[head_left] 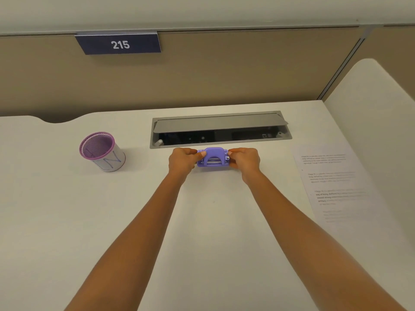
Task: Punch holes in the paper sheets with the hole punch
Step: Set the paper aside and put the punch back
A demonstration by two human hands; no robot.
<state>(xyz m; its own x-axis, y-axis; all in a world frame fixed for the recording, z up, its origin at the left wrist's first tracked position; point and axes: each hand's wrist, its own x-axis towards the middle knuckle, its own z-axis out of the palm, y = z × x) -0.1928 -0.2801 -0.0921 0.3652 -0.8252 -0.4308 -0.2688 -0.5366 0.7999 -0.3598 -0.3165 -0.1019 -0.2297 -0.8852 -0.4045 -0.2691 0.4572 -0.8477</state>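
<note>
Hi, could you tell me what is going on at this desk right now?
A person grips a purple hole punch at its two ends, left hand on one side, right hand on the other, just in front of the desk's open cable tray. The printed paper sheets lie apart to the right, not yet in the punch. A purple mesh cup stands to the left.

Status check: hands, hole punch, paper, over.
Left hand and right hand gripping hole punch ends. Paper sheets lie apart, right. Nothing between.

Purple mesh cup on white desk, open grey cable tray, "215" sign on partition.
</note>
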